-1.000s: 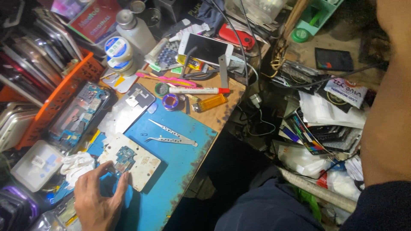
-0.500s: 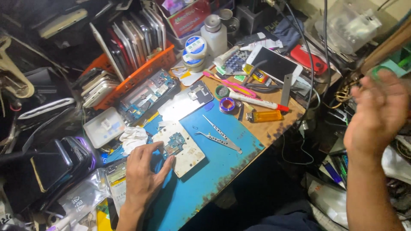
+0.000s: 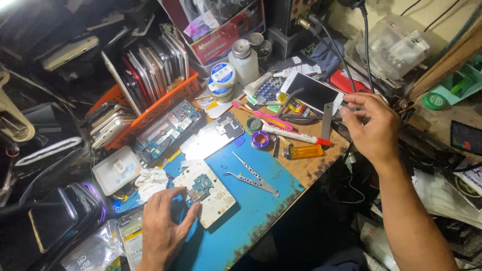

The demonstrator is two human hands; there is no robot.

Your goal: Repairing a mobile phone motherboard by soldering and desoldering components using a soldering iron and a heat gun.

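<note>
My left hand (image 3: pixel 163 226) rests on the blue work mat (image 3: pixel 256 211), fingers touching the edge of a pale phone backplate (image 3: pixel 213 198) that carries a small circuit board (image 3: pixel 200 184). My right hand (image 3: pixel 371 128) hovers at the right end of the bench, fingertips pinched on a thin black cable (image 3: pixel 346 65) beside a white phone (image 3: pixel 314 93). Two metal tweezers (image 3: pixel 253 176) lie on the mat between the hands.
An orange basket (image 3: pixel 150 108) of stacked phones stands at the back left. A marker pen (image 3: pixel 296 135), an orange lighter (image 3: pixel 304 151), a solder wire spool (image 3: pixel 260 140), a white bottle (image 3: pixel 244 62) and small tins (image 3: pixel 222 78) crowd the back. Loose clutter fills the right side.
The view has swung to the right and pulled closer. My right hand came down from the air to the cable near the white phone. My left hand stayed by the backplate.
</note>
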